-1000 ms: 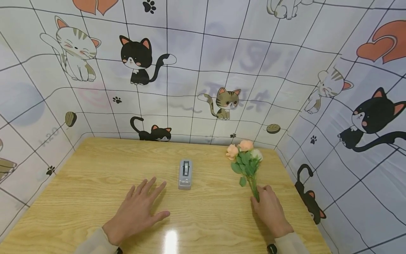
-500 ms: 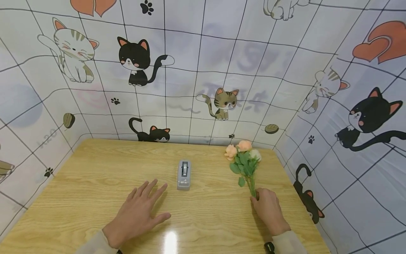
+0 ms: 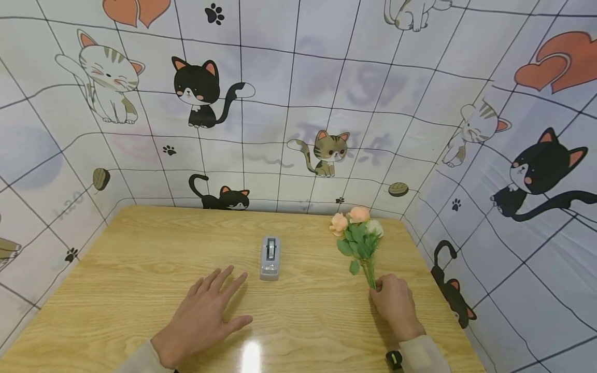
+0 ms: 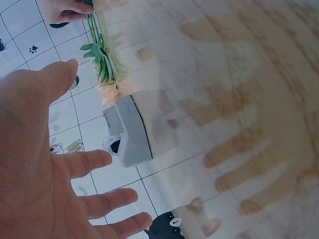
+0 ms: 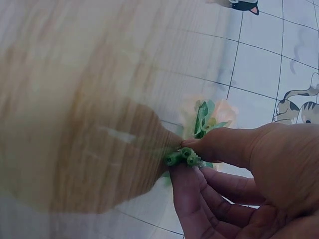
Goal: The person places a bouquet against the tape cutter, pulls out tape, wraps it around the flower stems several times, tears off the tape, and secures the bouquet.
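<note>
A small bunch of artificial flowers (image 3: 361, 243), two peach blooms and a white one over green leaves, lies at the right of the wooden table. My right hand (image 3: 395, 304) pinches the lower ends of its stems (image 5: 187, 157) between thumb and fingers, as the right wrist view shows up close. Near the table's middle stands a grey tape dispenser (image 3: 270, 258), also in the left wrist view as a pale wedge-shaped body (image 4: 130, 132). My left hand (image 3: 205, 313) is spread, palm down, just left of the dispenser and apart from it. Nothing is in its fingers.
The wooden table (image 3: 154, 248) has a glossy surface that mirrors the hands. Behind it and along both sides hangs a white gridded cloth (image 3: 275, 93) printed with cats, hearts and paw marks. A dark wristband (image 3: 394, 359) circles the right wrist.
The view has shifted slightly. The right hand still pinches the stems, its fingers a little more bunched around their ends. The left hand, flowers and tape dispenser hold nearly the same places.
</note>
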`<state>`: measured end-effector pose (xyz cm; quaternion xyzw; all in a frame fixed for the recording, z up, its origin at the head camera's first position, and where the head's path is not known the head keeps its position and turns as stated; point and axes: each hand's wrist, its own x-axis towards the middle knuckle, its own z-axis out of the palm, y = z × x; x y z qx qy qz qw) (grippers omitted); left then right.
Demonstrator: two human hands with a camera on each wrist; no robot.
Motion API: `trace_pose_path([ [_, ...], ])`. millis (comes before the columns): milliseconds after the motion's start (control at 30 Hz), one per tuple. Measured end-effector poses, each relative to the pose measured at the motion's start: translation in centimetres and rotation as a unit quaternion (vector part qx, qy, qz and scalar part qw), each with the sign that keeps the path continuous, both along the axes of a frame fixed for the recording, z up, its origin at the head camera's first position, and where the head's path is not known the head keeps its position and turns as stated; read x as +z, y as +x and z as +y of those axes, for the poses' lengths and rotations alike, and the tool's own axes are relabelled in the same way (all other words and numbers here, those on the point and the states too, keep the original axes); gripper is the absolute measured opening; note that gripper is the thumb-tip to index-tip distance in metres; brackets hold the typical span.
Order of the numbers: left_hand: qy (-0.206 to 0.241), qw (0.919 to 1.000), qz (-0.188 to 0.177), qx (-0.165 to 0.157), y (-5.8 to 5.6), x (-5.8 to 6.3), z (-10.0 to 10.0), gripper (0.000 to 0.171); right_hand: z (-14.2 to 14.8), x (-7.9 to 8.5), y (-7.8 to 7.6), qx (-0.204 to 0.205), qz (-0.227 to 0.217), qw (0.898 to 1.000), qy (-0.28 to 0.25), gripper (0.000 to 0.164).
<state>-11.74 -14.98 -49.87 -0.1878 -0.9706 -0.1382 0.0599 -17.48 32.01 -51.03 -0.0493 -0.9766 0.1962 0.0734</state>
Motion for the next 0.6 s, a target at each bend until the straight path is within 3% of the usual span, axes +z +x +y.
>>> trace_pose_path([
  [300, -0.003, 1.0000, 0.000, -0.004, 0.1, 0.1, 0.2, 0.092, -0.3, 1.3, 0.4, -0.024, -0.018, 1.000, -0.008, 0.016],
  [600, -0.002, 0.9999, 0.001, -0.011, 0.0, 0.3, 0.6, 0.090, 0.0, 1.5, 0.3, 0.004, -0.011, 0.999, -0.036, 0.020],
])
